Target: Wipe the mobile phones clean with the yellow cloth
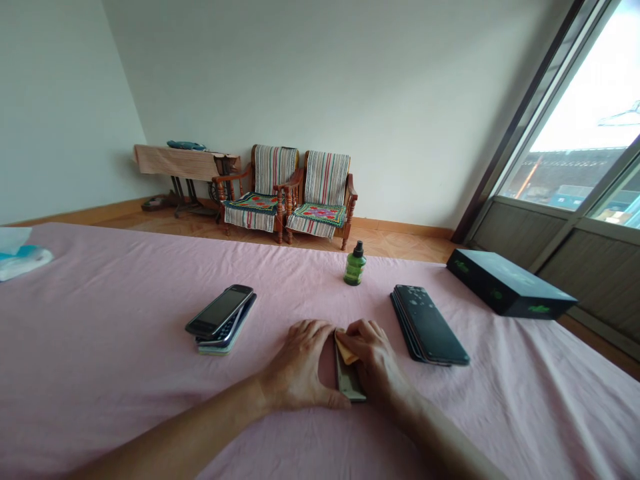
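Observation:
A phone lies on the pink sheet between my two hands, partly covered by them. My left hand spans it from the left, fingertips at its far end and thumb at its near end, holding it by the ends. My right hand is closed on a small folded yellow cloth and presses it against the phone's upper face. To the left is a loose stack of old phones, the top one tilted. On the right, a neater stack of dark phones has light spots on its top screen.
A green spray bottle stands beyond my hands. A black box sits at the far right of the sheet, and a tissue pack at the left edge. Two wooden armchairs and a cloth-covered table stand by the wall.

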Available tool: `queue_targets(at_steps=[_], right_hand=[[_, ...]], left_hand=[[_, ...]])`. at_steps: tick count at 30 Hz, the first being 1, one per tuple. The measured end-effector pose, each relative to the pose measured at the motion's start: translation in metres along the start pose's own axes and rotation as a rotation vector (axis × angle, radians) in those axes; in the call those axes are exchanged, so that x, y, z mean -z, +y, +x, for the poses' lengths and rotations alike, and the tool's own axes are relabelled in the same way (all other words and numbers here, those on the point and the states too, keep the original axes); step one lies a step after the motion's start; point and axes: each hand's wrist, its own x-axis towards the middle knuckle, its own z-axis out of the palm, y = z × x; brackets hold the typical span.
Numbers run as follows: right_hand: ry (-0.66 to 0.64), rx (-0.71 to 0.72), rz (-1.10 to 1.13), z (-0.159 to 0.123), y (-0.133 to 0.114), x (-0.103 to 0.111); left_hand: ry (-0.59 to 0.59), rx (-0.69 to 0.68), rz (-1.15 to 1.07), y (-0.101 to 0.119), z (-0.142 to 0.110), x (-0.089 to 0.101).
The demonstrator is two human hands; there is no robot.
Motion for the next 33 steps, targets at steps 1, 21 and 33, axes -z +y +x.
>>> queue_targets(at_steps=[1, 21, 33], right_hand=[[0.004, -0.003, -0.011, 0.001, 0.001, 0.0], [0.039, -0.101, -0.122, -0.001, 0.0, 0.004], [-0.172, 0.101, 0.262, -0.014, -0.009, 0.023]], left_hand=[[0.0, -0.004, -0.001, 0.0, 0.0, 0.0], [0.007, 0.011, 0.002, 0.0, -0.002, -0.001], [-0.006, 0.013, 0.002, 0.003, -0.001, 0.002]])
